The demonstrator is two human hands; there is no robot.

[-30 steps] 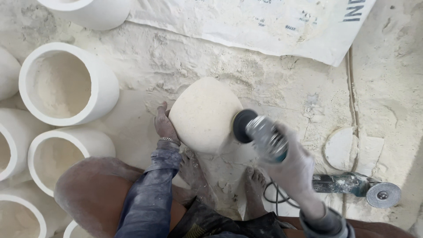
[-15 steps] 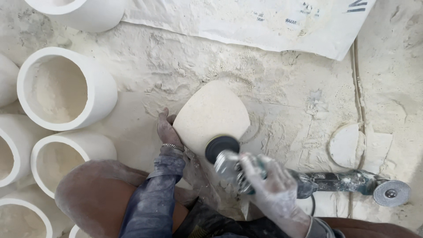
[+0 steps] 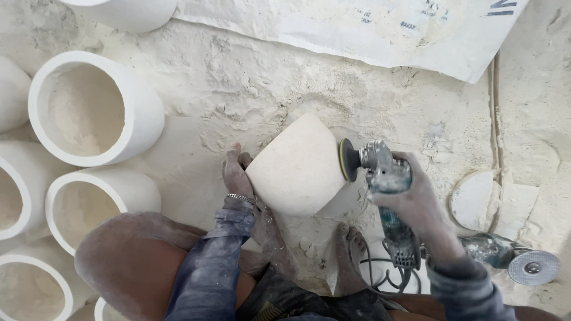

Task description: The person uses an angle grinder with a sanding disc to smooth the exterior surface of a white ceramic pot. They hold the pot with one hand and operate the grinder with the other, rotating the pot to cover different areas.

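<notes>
A white stone pot (image 3: pixel 297 166) lies on its side on the dusty ground in front of me. My left hand (image 3: pixel 237 175) presses against its left side and steadies it. My right hand (image 3: pixel 410 199) grips a dusty angle grinder (image 3: pixel 380 178). The grinder's dark disc (image 3: pixel 346 159) touches the right side of the pot. My bare feet (image 3: pixel 351 249) rest just below the pot, and the grinder's cable runs by them.
Several finished white pots (image 3: pixel 95 107) stand open-topped at the left. A second grinder (image 3: pixel 511 255) lies on the ground at the lower right beside a round white disc (image 3: pixel 473 199). A white printed sack (image 3: pixel 369 30) covers the ground at the top.
The grinder moved from the pot's lower front edge up to its right side. The pot has been turned a little, and my left hand stays on its left side.
</notes>
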